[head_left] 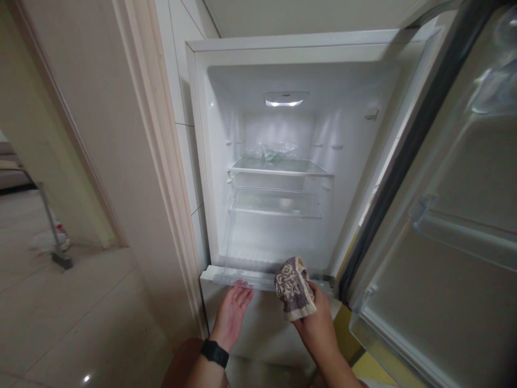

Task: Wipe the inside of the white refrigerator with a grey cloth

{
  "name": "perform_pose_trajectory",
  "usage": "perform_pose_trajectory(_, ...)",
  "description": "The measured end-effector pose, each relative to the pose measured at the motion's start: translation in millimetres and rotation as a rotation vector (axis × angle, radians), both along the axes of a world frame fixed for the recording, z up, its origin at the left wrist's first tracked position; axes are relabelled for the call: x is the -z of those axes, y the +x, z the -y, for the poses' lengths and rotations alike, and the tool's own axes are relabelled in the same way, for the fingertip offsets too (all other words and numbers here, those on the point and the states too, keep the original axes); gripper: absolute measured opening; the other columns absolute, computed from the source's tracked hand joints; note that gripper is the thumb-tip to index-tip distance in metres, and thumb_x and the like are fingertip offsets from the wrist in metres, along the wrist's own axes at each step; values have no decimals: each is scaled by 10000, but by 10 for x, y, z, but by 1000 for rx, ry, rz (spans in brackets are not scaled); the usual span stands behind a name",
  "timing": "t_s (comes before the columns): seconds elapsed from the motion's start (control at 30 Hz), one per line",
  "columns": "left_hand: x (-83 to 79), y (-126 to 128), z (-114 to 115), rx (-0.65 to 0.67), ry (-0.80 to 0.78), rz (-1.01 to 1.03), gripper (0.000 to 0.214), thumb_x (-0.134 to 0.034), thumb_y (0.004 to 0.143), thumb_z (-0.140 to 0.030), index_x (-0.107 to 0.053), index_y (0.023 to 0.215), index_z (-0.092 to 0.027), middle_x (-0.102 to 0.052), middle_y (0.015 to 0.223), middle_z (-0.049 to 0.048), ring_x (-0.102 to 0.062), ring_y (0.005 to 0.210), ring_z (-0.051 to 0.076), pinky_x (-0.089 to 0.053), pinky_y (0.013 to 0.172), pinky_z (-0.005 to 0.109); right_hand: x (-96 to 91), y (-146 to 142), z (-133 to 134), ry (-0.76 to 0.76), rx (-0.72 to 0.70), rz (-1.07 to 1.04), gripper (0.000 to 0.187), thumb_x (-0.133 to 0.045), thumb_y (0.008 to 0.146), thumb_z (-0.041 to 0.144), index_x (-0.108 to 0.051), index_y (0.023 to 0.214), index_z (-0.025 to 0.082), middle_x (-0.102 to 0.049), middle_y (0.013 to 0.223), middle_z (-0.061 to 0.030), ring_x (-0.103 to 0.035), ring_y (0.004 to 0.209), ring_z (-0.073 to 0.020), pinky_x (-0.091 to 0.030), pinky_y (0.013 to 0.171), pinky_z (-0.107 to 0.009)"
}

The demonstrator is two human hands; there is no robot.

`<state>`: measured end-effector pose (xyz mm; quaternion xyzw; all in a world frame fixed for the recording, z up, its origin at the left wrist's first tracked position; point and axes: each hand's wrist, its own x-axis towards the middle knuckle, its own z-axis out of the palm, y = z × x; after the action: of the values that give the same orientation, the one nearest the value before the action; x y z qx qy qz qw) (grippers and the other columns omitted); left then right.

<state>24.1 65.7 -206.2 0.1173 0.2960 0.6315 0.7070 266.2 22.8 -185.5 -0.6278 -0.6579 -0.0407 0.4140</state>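
Note:
A brown and cream patterned cloth (294, 291) is bunched in my right hand (317, 315), whose fingers are closed round it. It hangs at the front of the open fridge, by the right part of a clear plastic drawer (262, 281). My left hand (234, 310), with a black watch on the wrist, is at the left part of the drawer's front edge. Its fingers are stretched out, palm up, with the tips at or under the clear lip. Whether they bear any of the drawer's weight I cannot tell. The drawer juts out a little over the fridge's lower front.
Crumpled clear plastic (277, 150) lies on the upper glass shelf (283, 168); another clear shelf (278, 203) sits below. The fridge door (452, 205), with clear racks, stands open at right. A door frame (161, 161) rises close on the left.

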Motion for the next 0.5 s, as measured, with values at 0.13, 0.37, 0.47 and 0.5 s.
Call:
perform_pose_trajectory(0.13, 55, -36, -10, 19, 23, -103, 233, -666, 950, -376, -692, 1054, -169, -685, 1195, 134, -694, 1128, 259, -534, 1064, 425, -140, -196, -68, -22, -53, 174, 798, -701, 785, 303, -401, 1511, 160, -392, 1605, -226, -521, 1334, -370, -496, 1086, -518)
perform_pose_trajectory(0.37, 178, -110, -94, 78, 38, -251, 439, -666, 920, -563, -697, 1183, -213, -637, 1404, 148, -638, 1261, 282, -524, 957, 354, -349, -709, -212, -240, -33, 447, 499, -562, 909, 190, -608, 1381, 343, -527, 1548, -114, -566, 1188, -325, -519, 963, -448)
perform_pose_trajectory(0.47, 169, -88, -112, 95, 68, -238, 493, -692, 897, -573, -690, 1229, -208, -664, 1384, 150, -657, 1233, 274, -518, 981, 363, -355, -937, -323, -216, -91, 464, 459, -532, 954, 253, -590, 1387, 396, -535, 1530, -98, -548, 1179, -316, -507, 943, -439)
perform_pose_trajectory(0.5, 164, -76, -116, 88, 83, -221, 487, -708, 890, -553, -690, 1227, -202, -679, 1362, 149, -664, 1219, 278, -519, 997, 379, -351, -1015, -363, -209, -113, 461, 460, -525, 963, 270, -576, 1398, 410, -543, 1519, -93, -542, 1181, -312, -501, 943, -434)
